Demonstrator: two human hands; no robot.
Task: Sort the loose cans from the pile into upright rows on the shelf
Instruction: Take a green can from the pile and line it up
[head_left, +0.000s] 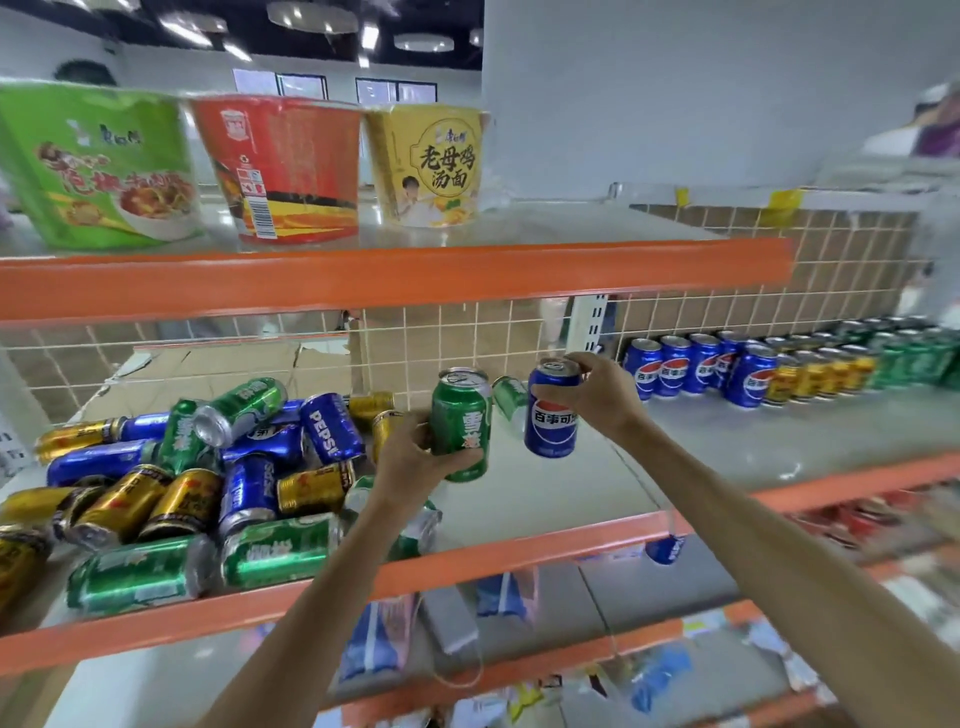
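My left hand (410, 457) grips an upright green can (462, 421) above the middle of the shelf (571, 488). Just to its right, my right hand (597, 389) holds an upright blue Pepsi can (551, 415) by its upper part. A pile of several green, blue and gold cans (208, 478) lies on its side at the shelf's left. At the far right stand upright rows: blue cans (696, 366), then gold cans (815, 374), then green cans (914, 358). One green can (511, 397) lies behind the two held cans.
Three instant-noodle tubs (280, 166) stand on the upper shelf, behind its orange front rail (395, 278). A wire grid backs the can shelf. Flattened cardboard (223, 369) lies behind the pile. Lower shelves hold blurred packaged goods.
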